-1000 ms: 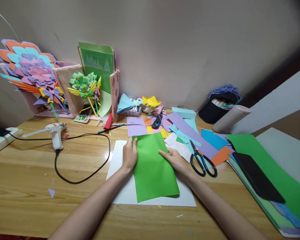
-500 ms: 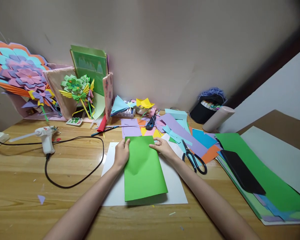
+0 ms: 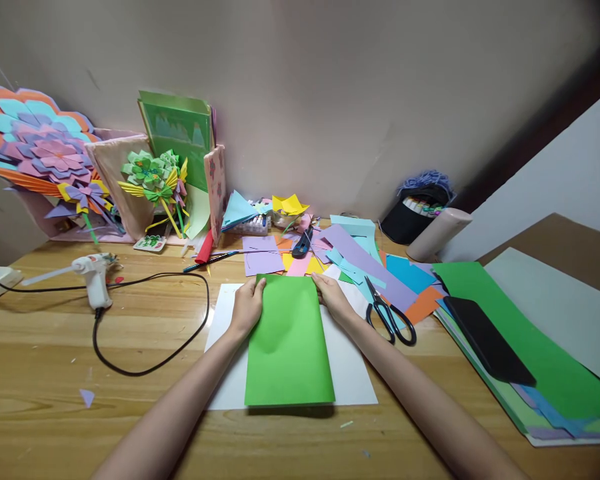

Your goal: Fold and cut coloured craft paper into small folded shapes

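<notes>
in the head view, the green paper (image 3: pixel 291 350) is held over a white sheet (image 3: pixel 351 377) on the worktop (image 3: pixel 160 413), its lower edge seemingly raised, with a shadow beneath; the left hand (image 3: pixel 249 305) grips its left edge near the top, thumb on the face; the right hand (image 3: pixel 331 297) pinches the upper right corner; the paper looks light and bendable, its face shallowly dented and its right side softly curved, so it probably creases easily; opposite edges near the top seem sound places to hold, with gentle pressure, though the lower end likely flaps; scissors (image 3: pixel 389 317) lie near the right hand.
</notes>
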Demonstrator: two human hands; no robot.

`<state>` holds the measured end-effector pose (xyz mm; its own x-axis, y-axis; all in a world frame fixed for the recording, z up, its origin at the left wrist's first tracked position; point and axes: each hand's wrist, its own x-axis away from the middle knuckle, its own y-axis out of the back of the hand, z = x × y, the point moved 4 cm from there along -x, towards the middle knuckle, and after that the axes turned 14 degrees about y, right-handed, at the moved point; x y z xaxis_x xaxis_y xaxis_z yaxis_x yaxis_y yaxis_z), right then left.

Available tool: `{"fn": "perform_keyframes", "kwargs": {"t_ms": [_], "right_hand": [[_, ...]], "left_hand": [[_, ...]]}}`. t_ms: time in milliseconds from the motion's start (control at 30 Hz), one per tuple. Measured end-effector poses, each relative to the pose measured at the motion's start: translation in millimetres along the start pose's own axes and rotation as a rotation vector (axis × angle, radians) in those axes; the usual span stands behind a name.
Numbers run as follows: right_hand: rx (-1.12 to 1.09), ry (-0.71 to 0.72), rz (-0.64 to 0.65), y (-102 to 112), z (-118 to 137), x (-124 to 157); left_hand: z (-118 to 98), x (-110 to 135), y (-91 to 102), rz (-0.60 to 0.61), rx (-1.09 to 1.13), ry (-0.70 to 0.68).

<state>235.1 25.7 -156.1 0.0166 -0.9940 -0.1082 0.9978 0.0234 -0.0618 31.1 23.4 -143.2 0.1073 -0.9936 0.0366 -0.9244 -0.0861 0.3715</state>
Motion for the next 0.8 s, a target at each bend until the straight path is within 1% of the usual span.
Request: {"fn": "perform_keyframes", "kwargs": {"t_ms": [100, 133, 167, 200, 267, 333, 400, 433, 500, 600, 667, 700, 800], "right_hand": [[0.0, -0.017, 0.221, -6, 7, 5], [0.009, -0.024, 0.261, -7, 8, 6], [0.015, -0.029, 0.271, -7, 8, 6], [0.015, -0.027, 0.252, -6, 8, 6], [-0.002, -0.015, 0.185, -4, 5, 5], [-0.025, -0.018, 0.148, -4, 2, 4], [-0.039, -0.018, 0.147, -4, 1, 4], [-0.031, -0.011, 0.156, -4, 1, 4], [0.013, -0.008, 0.201, -4, 5, 5], [0.092, -0.09, 0.355, -6, 7, 9], [0.117, -0.131, 0.42, -8, 8, 11], [0.12, -0.126, 0.418, -8, 9, 11], [0.112, -0.078, 0.357, -11, 11, 11]], "left_hand": [[3, -3, 3.0, -0.028, 0.037, 0.045], [4, -4, 4.1, -0.028, 0.063, 0.066], [4, -4, 5.0, -0.013, 0.096, 0.084], [4, -4, 5.3, 0.018, 0.135, 0.098], [3, -2, 4.3, 0.128, 0.217, 0.128], [2, 1, 2.0, 0.25, 0.27, 0.182], [2, 4, 1.0, 0.306, 0.276, 0.239], [3, 5, 1.6, 0.298, 0.266, 0.254], [3, 4, 4.0, 0.244, 0.237, 0.253], [3, 2, 7.3, 0.184, 0.201, 0.238], [2, 0, 8.8, 0.171, 0.194, 0.236], [2, 0, 9.6, 0.164, 0.197, 0.234], [1, -2, 11.9, 0.139, 0.228, 0.228]]}}
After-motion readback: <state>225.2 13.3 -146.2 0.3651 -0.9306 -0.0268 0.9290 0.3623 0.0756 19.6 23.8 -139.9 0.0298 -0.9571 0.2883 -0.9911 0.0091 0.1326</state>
